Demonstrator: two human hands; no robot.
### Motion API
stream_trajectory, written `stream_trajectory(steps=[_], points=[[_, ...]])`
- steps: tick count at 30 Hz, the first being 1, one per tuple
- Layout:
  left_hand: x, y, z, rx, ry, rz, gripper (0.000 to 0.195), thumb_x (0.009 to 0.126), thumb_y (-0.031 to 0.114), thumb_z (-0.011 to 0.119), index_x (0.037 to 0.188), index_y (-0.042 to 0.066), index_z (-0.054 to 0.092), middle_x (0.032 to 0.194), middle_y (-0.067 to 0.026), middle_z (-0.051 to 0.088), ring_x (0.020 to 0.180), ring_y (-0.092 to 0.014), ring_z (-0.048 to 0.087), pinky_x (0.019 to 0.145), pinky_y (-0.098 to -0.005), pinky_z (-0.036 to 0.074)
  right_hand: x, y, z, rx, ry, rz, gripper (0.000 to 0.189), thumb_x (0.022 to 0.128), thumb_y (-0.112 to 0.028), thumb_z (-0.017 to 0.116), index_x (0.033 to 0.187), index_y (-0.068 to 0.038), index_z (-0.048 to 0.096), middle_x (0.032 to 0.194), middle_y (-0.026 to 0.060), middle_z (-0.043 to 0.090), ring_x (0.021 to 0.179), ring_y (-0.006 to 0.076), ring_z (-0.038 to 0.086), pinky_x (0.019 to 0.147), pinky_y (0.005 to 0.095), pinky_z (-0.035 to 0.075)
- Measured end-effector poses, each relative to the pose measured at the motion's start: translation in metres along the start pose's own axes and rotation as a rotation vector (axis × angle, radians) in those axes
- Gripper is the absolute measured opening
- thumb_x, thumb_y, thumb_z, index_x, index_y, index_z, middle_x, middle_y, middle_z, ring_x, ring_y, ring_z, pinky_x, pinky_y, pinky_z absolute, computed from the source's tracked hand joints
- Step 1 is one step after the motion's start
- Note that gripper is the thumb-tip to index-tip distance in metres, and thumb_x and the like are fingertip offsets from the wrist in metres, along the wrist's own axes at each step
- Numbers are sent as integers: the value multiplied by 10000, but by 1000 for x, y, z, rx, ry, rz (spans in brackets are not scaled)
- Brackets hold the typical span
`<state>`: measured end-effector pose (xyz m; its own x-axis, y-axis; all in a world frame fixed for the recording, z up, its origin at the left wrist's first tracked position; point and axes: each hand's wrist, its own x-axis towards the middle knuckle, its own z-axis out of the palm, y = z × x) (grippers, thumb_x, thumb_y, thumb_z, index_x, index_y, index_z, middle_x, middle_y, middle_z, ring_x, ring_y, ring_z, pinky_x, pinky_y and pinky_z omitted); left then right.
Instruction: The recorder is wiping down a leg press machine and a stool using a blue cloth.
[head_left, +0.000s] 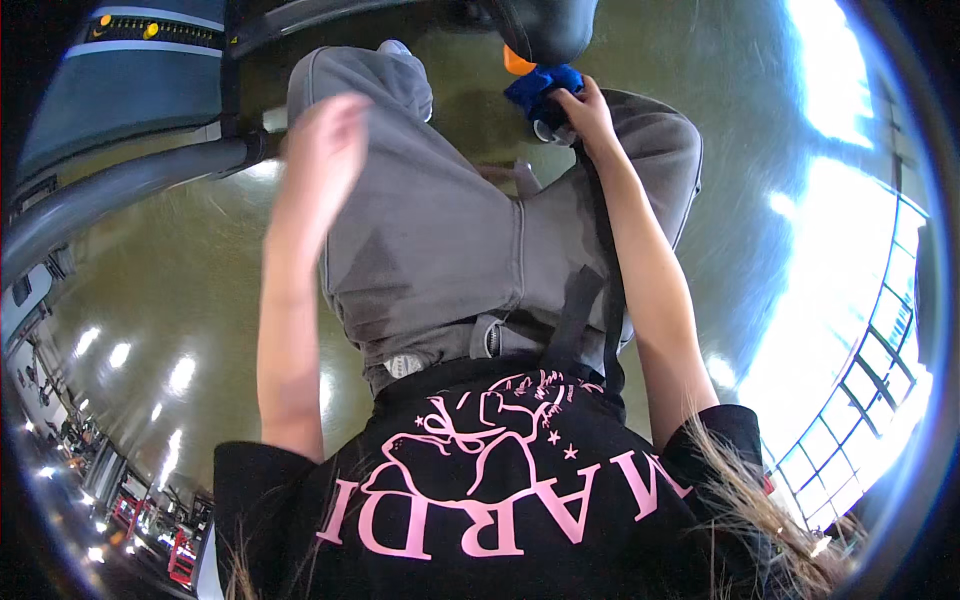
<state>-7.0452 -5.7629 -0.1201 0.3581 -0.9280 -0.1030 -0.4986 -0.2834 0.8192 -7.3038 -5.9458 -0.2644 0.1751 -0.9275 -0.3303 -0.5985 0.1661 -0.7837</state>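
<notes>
At the upper right, my right hand (589, 112) grips a bunched blue cloth (547, 86), held beside my bent knee. A clear round thing (553, 133), perhaps a bottle or cup, shows under the cloth; which fingers touch it is hidden. An orange object (517, 61) sits just above the cloth, below a black padded seat (551, 26). My left hand (334, 139) is raised over my other thigh, blurred, with its fingers curled; whether it holds anything cannot be told. A black strap (606, 225) runs along my right forearm towards my waist.
Gym equipment with a grey padded bar (150, 176) and a dark panel with yellow knobs (127, 30) stands at the upper left. A glossy olive floor (210, 247) lies around me. Large gridded windows (847, 420) are at the right; red-framed equipment (180, 555) is at the lower left.
</notes>
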Motion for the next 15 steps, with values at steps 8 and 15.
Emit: stream_trajectory(steps=[8,15], points=[[121,-5,141,468,-651,-257,339,712,97,475,1010,-59,506,902,-220,576,720,-274,604,661,-337,493,-7,-19,3,187,140,-26,452,645,-135,638,1050,-47,459,782,88,541,602,151,541,540,267,455],[124,-36,177,-397,-208,-252,506,704,239,641,1101,-1,437,998,-68,522,781,-169,566,611,-277,514,27,-27,17,157,180,83,446,639,-110,611,1049,-42,449,842,125,543,638,207,578,559,300,476]])
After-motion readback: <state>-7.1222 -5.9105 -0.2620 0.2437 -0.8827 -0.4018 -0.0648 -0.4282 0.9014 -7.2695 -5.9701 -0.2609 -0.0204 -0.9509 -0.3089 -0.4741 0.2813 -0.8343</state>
